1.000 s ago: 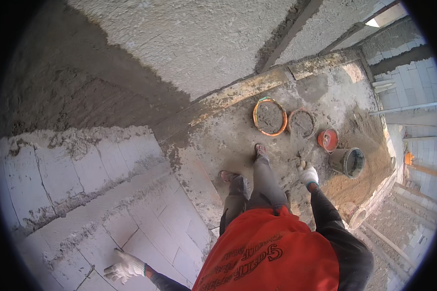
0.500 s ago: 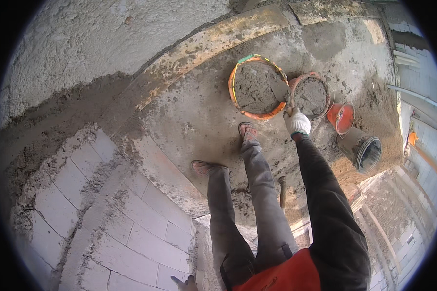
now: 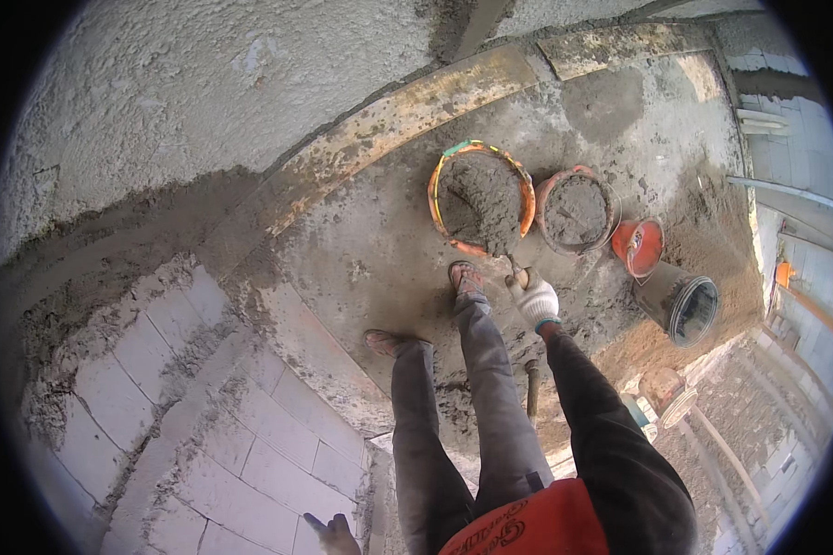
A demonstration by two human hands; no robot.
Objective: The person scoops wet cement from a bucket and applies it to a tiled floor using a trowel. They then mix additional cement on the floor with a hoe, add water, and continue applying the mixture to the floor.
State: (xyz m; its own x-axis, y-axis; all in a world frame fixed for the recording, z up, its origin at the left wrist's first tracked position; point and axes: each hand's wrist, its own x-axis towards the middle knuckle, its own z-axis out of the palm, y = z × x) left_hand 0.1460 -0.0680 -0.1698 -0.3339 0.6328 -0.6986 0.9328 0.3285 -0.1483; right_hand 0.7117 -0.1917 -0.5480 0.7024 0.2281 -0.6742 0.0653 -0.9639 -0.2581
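My right hand (image 3: 533,298), in a white knit glove, is closed round the handle of a trowel (image 3: 513,265). Its blade is mostly hidden under a lump of grey mortar (image 3: 503,236) at the near rim of a round orange tub (image 3: 526,208). More wet mortar (image 3: 481,190) fills the tub, with a hollow on its left side. Low in the picture, beside the block wall, my left hand (image 3: 336,535) is partly in view and in shadow. Its visible fingers are apart, and nothing shows in them.
A mortar-filled bucket (image 3: 576,211) stands right of the tub. Beyond it lie a small red bucket (image 3: 640,246) and a tipped grey bucket (image 3: 677,303). My sandalled feet (image 3: 466,277) are just below the tub. A white block wall (image 3: 241,435) rises at left.
My right hand has drawn the trowel toward me and left, from the tub's right side to its near rim. Mortar now covers the blade. The view has shifted slightly.
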